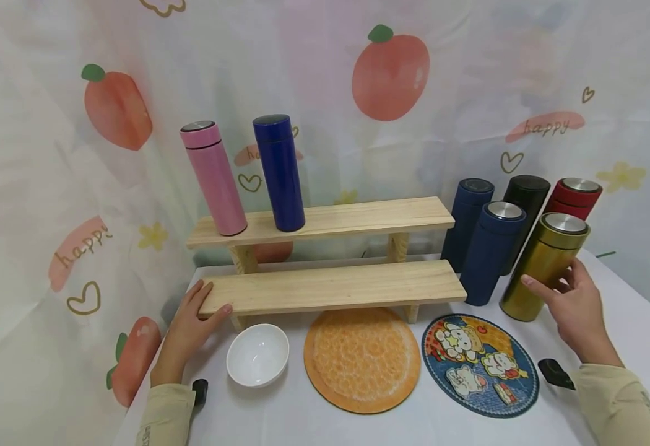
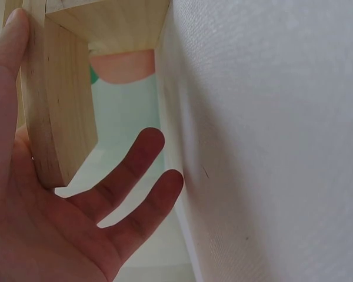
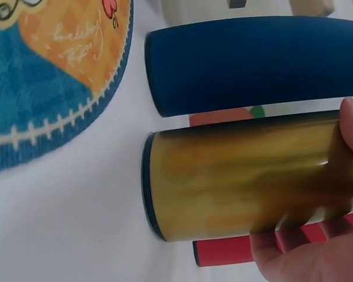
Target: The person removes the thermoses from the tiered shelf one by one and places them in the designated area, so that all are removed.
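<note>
My left hand (image 1: 189,328) grips the left end of the lower plank of a two-tier wooden shelf (image 1: 330,286). In the left wrist view, the thumb lies along the plank edge (image 2: 44,117) and two fingers stretch out beneath it. On the right, my right hand (image 1: 578,310) holds a gold thermos (image 1: 542,260), thumb on one side and fingers on the other. The gold thermos (image 3: 235,176) is upright beside a dark blue thermos (image 1: 489,254), with a red thermos (image 1: 574,195) behind it. A pink thermos (image 1: 216,179) and a blue thermos (image 1: 280,176) stand on the upper plank.
Behind the front bottles stand another dark blue thermos (image 1: 466,217) and a black thermos (image 1: 525,193). Before the shelf lie a white bowl (image 1: 258,355), a round orange-brown mat (image 1: 363,362) and a round blue cartoon mat (image 1: 481,365). A printed curtain (image 1: 314,74) hangs behind.
</note>
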### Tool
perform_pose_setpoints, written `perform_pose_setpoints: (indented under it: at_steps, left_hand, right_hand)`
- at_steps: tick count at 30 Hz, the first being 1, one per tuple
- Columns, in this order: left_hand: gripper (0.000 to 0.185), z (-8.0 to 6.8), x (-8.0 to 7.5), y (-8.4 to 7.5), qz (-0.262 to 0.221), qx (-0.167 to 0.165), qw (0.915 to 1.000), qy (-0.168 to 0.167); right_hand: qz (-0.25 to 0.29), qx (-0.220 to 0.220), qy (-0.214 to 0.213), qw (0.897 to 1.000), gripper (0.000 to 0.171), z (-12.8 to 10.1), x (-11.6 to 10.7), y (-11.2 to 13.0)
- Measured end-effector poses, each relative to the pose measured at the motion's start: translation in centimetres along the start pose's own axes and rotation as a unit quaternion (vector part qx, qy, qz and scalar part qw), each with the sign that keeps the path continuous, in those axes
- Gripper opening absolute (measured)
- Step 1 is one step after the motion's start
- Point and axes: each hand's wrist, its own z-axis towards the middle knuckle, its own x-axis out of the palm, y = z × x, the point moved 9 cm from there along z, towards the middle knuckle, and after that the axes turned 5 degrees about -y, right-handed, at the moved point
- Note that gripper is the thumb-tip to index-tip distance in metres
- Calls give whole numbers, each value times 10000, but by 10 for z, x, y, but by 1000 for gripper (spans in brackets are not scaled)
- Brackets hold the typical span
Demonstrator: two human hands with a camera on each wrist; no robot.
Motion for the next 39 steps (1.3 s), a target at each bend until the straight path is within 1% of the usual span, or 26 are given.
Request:
perform_pose_setpoints:
  at_steps: [6, 15, 20, 26, 31, 34, 39]
  left_hand:
    - [94, 1, -1, -2, 41, 84, 10000, -12]
    - [93, -1, -1, -1, 16, 86, 9999, -54]
    - [93, 0, -1, -2, -4, 62, 10000, -9]
    - [92, -1, 1, -2, -1, 40, 10000, 55]
    - [93, -1, 1, -3, -6, 15, 10000, 15]
    - [93, -1, 0, -3, -12, 35, 10000, -40]
    - [93, -2, 0, -5, 21, 38, 10000, -22]
  right_hand:
    - [-74, -78, -5, 9999, 87, 4, 2, -1]
    - [-100, -232, 31, 9997, 87, 21, 8, -2]
    - [-156, -239, 181, 9994, 88, 26, 7, -5]
    - [-323, -371, 446, 9978, 93, 33, 4, -6]
    - [-310, -440, 597, 9968, 96, 38, 4, -5]
    - [-306, -404, 688, 9963, 98, 39, 4, -5]
    - [-346, -152, 770, 9963, 99, 36, 2, -6]
